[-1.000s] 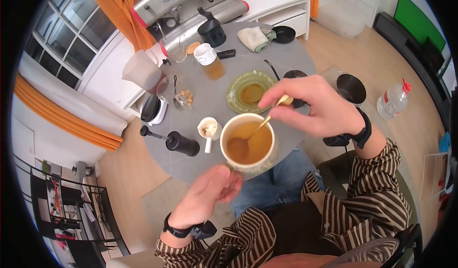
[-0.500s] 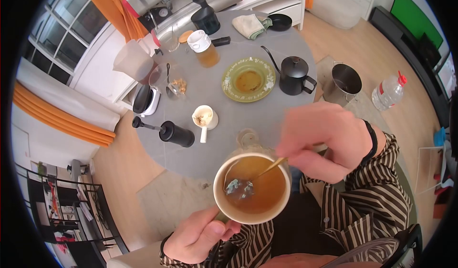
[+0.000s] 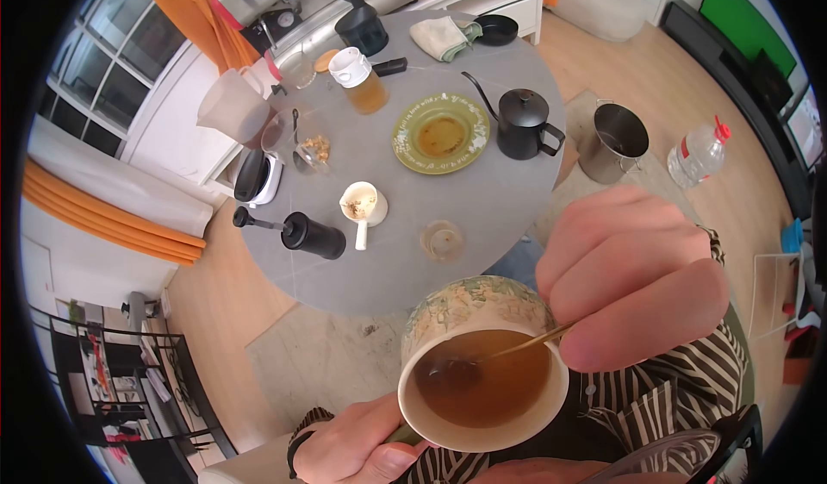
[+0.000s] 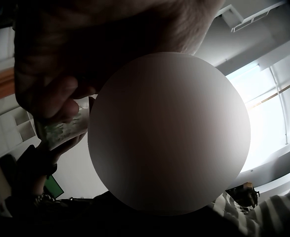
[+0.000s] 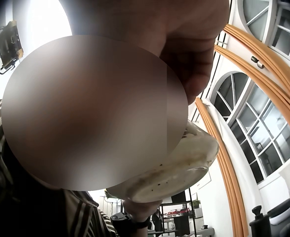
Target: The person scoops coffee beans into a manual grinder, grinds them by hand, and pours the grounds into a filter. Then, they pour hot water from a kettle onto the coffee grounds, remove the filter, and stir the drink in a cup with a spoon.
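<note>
A patterned mug (image 3: 478,307) of amber liquid is held up near the chest, its mouth tilted toward the head camera. The left hand (image 3: 357,445) grips its green handle at the lower left. Above the mug's right rim, the right hand (image 3: 633,277) pinches a thin gold spoon (image 3: 530,341) whose lower end is in the liquid. A dark blurred shape lies in the liquid around the spoon's end. From below, the right wrist view shows the mug's base (image 5: 169,182). In the left wrist view the left hand (image 4: 85,59) is dark, with part of the mug (image 4: 68,129) beyond it.
On the grey table (image 3: 396,264) stand a small glass (image 3: 443,240), a white handled cup (image 3: 363,203), a black grinder (image 3: 313,235), a green plate (image 3: 440,135), a black kettle (image 3: 523,124) and a jar of amber liquid (image 3: 368,93). A metal pot (image 3: 613,142) and a bottle (image 3: 698,155) are at the right.
The mug has been lifted off the table toward the body and tipped, with the left hand now gripping its handle. The right hand has moved closer with the spoon, and the small glass and kettle have come into view.
</note>
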Demonstrator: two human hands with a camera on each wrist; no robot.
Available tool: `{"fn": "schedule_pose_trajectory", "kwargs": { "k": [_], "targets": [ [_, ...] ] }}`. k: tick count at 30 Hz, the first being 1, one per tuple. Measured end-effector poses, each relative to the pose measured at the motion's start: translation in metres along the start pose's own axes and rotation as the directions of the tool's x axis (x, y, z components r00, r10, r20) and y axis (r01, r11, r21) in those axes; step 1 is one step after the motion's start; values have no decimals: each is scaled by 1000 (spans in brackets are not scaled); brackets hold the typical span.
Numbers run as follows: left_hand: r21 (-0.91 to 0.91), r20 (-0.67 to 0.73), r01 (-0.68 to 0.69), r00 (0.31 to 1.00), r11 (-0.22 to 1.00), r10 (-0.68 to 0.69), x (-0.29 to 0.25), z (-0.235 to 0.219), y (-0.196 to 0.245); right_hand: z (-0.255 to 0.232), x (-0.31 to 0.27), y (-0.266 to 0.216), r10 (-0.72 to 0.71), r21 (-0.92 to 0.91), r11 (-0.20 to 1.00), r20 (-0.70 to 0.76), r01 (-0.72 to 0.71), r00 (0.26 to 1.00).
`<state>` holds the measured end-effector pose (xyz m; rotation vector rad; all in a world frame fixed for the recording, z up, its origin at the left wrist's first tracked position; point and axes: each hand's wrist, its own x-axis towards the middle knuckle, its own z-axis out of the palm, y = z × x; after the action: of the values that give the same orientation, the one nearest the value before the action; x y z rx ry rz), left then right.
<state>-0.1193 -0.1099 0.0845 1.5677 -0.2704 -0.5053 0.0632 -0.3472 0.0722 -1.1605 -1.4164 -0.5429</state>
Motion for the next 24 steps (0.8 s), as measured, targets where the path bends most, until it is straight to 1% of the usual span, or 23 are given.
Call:
{"fn": "schedule_pose_trajectory", "kwargs": {
  "k": [1,2,4,7,8,10,11,12,13,15,16,18,19,20,22,23,24],
  "targets": [
    [0,3,3,1000,1000,-3,0,1,0,3,-3,0,-9,-32,999,-95,6,995],
    [-7,-4,0,1000,1000,0,0,1,0,1,-3,-2,-8,-34,999,-97,4,995],
    [-14,-7,-1,1000,1000,0,2,3,0,-8,-1,-7,64,-42,997,24,-63,998],
    [-49,-15,9,1000,999,-10,5,2,1,-24,8,-14,173,-70,984,201,-162,964],
    [-52,-10,22,1000,998,-23,6,2,1,-27,13,-15,175,-72,984,197,-164,965],
    [-54,-2,37,999,998,-37,8,4,6,-32,22,-18,315,-74,948,352,-309,882],
    [-73,-56,120,991,990,-125,12,8,15,-33,20,-18,317,-75,948,348,-310,883],
    [-95,-109,200,972,975,-210,15,11,20,-33,17,-17,346,-86,938,268,-335,899],
    [-91,-107,202,972,975,-211,16,9,18,-33,15,-16,371,-94,928,185,-359,910],
    [-226,-95,107,987,968,-131,18,3,7,-33,8,-13,408,-104,909,19,-404,913],
    [-221,-95,104,987,970,-128,22,0,4,-32,6,-12,420,-106,899,-63,-425,905],
    [-293,-106,160,974,943,-198,39,-8,1,-32,2,-11,436,-100,879,-224,-466,871],
    [-289,-65,117,988,950,-141,53,-14,-2,-33,1,-10,440,-94,869,-301,-485,846],
    [-287,-68,117,988,951,-142,62,-16,-5,-36,3,-9,438,-90,871,-301,-482,847],
    [-321,-246,98,952,942,-183,77,-18,-12,-45,8,-8,327,81,942,-442,-326,835],
    [-316,-249,100,951,944,-185,87,-23,-16,-44,7,-9,325,84,943,-446,-322,834],
    [-321,-278,90,943,943,-184,99,-28,-18,-57,-9,-21,311,75,948,-438,-310,843]
  ]
}}
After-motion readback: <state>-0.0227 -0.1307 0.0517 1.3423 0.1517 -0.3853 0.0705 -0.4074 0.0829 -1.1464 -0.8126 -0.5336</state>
